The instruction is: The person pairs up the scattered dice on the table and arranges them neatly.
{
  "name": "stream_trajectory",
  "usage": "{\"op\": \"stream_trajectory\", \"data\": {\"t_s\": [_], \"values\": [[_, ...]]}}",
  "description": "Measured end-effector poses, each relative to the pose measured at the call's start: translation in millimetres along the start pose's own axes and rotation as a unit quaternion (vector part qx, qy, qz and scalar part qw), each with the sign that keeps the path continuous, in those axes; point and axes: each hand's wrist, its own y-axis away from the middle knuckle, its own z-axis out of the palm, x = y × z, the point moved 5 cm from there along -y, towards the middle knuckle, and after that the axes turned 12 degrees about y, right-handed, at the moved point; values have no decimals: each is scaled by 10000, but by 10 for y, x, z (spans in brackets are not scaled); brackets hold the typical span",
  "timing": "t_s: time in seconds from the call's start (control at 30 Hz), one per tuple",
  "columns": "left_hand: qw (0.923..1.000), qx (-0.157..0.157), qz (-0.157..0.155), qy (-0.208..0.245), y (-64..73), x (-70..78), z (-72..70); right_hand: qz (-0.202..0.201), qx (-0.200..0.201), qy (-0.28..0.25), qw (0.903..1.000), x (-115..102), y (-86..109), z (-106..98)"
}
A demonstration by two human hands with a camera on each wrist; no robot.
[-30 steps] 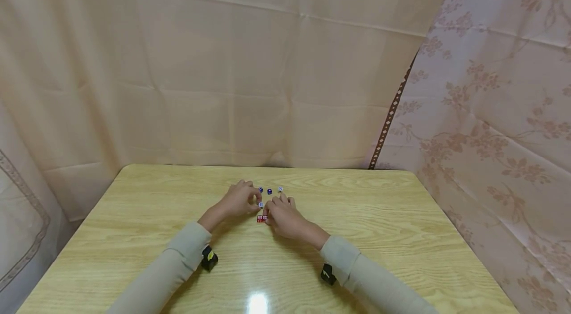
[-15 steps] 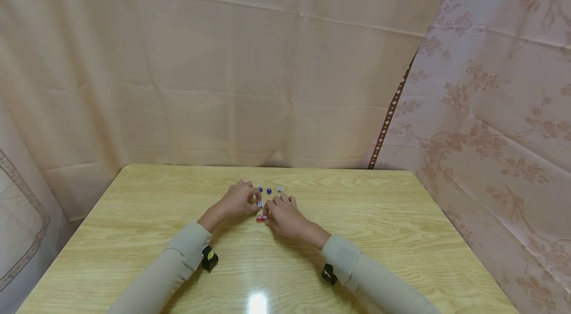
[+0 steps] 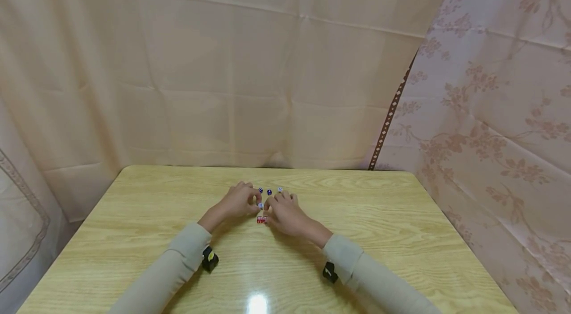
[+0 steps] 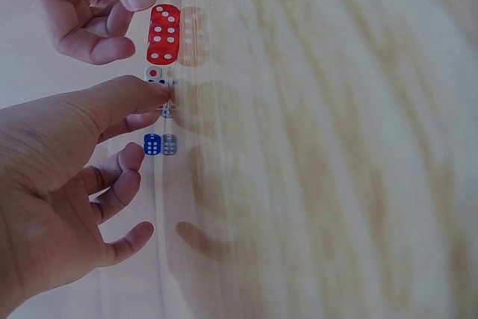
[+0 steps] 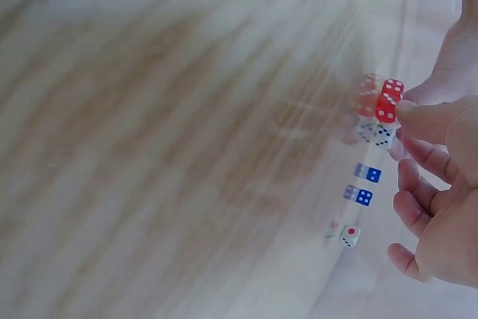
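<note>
Two red dice (image 3: 259,220) sit side by side on the table. In the head view, a white die (image 3: 260,205) stands just beyond them, at the tips of my left hand (image 3: 238,200), whose thumb and index finger pinch it. The left wrist view shows that thumb (image 4: 149,95) partly hiding the die. My right hand (image 3: 287,213) has loosely bent fingers, its thumb tip right beside the right-hand red die; the right wrist view shows this thumb (image 5: 429,117) overlapping the red edge. Nothing shows gripped between its fingers.
Farther back lie two blue dice (image 3: 269,192) and another white die (image 3: 280,189), beyond both hands. The wood-grain table (image 3: 379,225) ends at a beige curtain (image 3: 200,81), with a floral cloth (image 3: 499,121) at the right.
My right hand has drawn very slightly to the right, and its thumb overlaps the right-hand red die less. The left hand and the dice stay where they were.
</note>
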Motion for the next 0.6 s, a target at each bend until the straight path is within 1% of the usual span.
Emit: {"op": "stream_trajectory", "data": {"t_s": [0.13, 0.23, 0.43, 0.6], "values": [[10000, -16, -13, 17, 6, 2, 0, 6, -39, -150, 9999, 30, -9, -49], [10000, -13, -21, 28, 7, 3, -2, 67, 22, -269, 9996, 67, -28, -104], [10000, -28, -18, 13, 7, 2, 1, 244, 54, -359, 9990, 182, -80, -185], [10000, -30, -12, -7, 2, 2, 3, 247, 196, -406, 9987, 303, -115, -249]]}}
